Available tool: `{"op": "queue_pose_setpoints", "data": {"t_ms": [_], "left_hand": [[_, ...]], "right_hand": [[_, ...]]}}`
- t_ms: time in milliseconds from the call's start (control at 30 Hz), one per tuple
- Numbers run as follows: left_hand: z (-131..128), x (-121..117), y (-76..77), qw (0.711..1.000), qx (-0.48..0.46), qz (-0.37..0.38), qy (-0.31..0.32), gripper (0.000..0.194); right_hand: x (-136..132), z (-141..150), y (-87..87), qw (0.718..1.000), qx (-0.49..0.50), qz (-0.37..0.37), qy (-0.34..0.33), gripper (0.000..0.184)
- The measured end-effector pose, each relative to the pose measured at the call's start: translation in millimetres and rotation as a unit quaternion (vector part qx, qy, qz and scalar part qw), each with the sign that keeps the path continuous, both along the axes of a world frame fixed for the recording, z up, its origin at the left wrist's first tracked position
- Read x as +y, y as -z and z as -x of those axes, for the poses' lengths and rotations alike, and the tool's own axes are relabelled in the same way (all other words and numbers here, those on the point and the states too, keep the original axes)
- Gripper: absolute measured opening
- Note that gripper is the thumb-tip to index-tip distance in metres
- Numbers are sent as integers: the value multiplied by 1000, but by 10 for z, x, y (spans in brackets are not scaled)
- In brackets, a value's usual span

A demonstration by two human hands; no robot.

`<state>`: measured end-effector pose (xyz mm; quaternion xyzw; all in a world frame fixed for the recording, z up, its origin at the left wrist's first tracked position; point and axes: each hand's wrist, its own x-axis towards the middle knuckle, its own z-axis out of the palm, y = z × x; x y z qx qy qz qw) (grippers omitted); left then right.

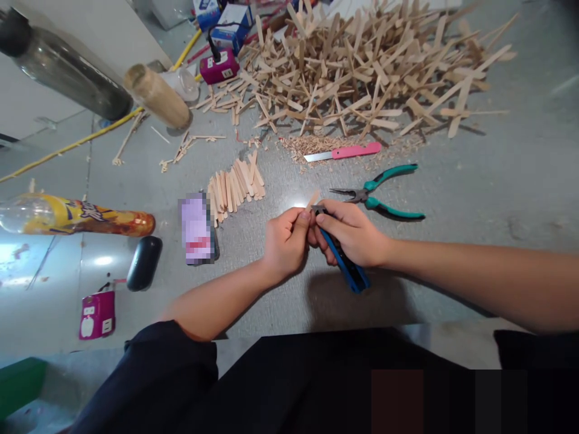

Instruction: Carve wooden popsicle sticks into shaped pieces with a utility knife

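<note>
Between thumb and fingers, my left hand [287, 238] pinches a short wooden stick [313, 198], its tip pointing up and away from me. My right hand [355, 232] is closed round a blue and black utility knife [346, 259]. The knife's blade end meets the stick right beside my left fingertips; whether it cuts in is too small to tell. Just beyond my right hand lie long-nose pliers [368, 194] with teal handles, jaws pointing left. Farther off, a pink-handled knife [346, 152] rests among wood shavings [298, 146]. Short sticks [235, 184] lie in a row to the left.
A large heap of joined wooden sticks [344, 72] covers the back. At left stand or lie a phone [198, 229], a drink bottle [81, 216], a black case [145, 263], a dark bottle [67, 69], a bamboo cup [158, 96] and purple power adapters [219, 66].
</note>
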<state>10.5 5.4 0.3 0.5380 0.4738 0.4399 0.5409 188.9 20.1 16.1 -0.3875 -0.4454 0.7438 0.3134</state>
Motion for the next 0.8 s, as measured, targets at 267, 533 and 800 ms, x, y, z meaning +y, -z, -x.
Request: {"op": "queue_pose_setpoints", "data": {"t_ms": [267, 533, 800], "left_hand": [[6, -5, 8, 1000, 3, 0, 9, 47], [13, -10, -42, 990, 113, -82, 5, 49], [18, -3, -44, 980, 164, -116, 8, 50]], "right_hand": [[12, -69, 22, 998, -3, -59, -1, 33], [49, -87, -55, 999, -39, 17, -14, 34], [75, -120, -54, 998, -41, 38, -35, 29]]}}
